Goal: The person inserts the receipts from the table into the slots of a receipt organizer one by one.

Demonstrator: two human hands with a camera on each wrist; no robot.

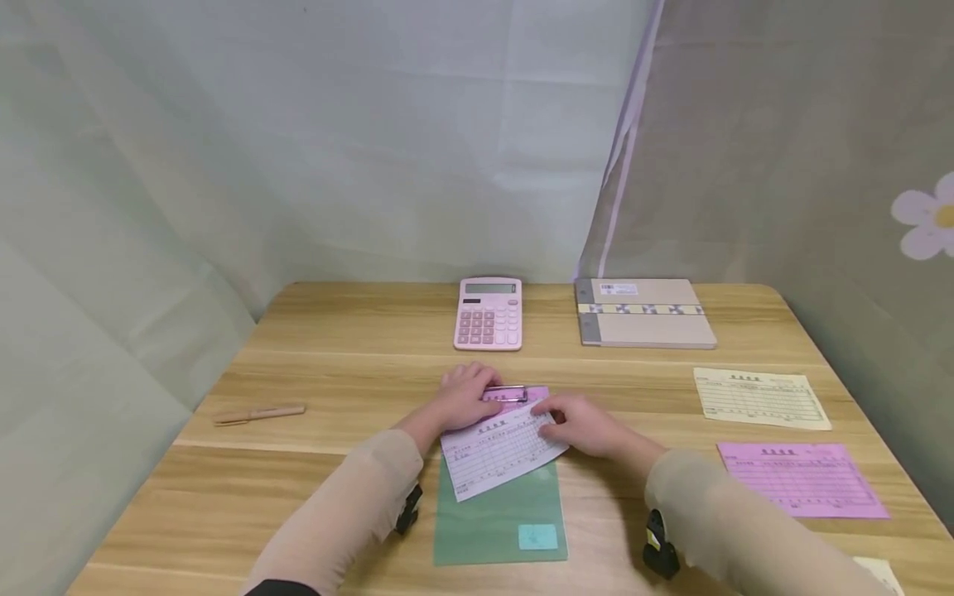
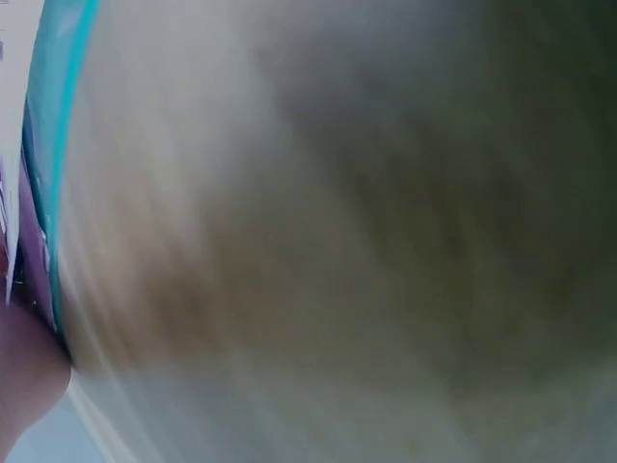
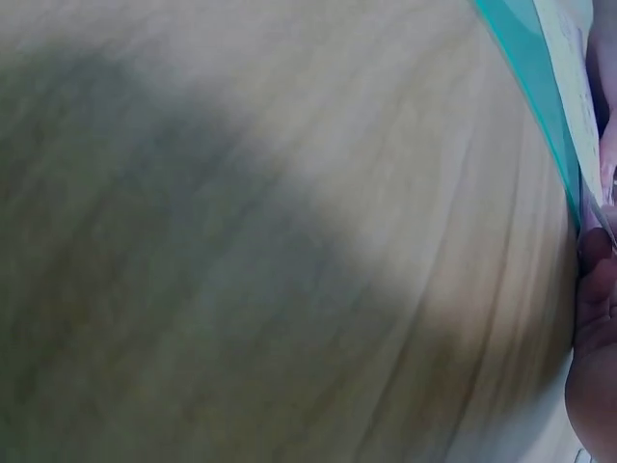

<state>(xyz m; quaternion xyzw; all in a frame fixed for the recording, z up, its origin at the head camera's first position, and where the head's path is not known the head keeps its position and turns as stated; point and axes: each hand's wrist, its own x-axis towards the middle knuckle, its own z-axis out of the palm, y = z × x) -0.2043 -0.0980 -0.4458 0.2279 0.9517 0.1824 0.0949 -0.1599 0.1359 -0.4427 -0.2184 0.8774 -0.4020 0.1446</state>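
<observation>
A green clipboard (image 1: 499,521) lies on the wooden table, with a metal clip (image 1: 510,394) at its top and a pink form (image 1: 537,396) under the clip. Over them a white form (image 1: 492,459) with a printed grid slants at an angle. My left hand (image 1: 465,397) grips the top left of the clipboard at the clip, its thumb beside the white form. The white form's upper right corner is pinched by my right hand (image 1: 585,424). Both wrist views mostly catch bare tabletop, with the clipboard's edge (image 2: 60,183) at the side.
Behind the hands stand a pink calculator (image 1: 489,314) and a beige binder (image 1: 644,313). At the right lie a yellow form (image 1: 762,399), a pink form sheet (image 1: 805,478) and part of another pale slip (image 1: 879,571). A brown pen (image 1: 259,414) is at the left.
</observation>
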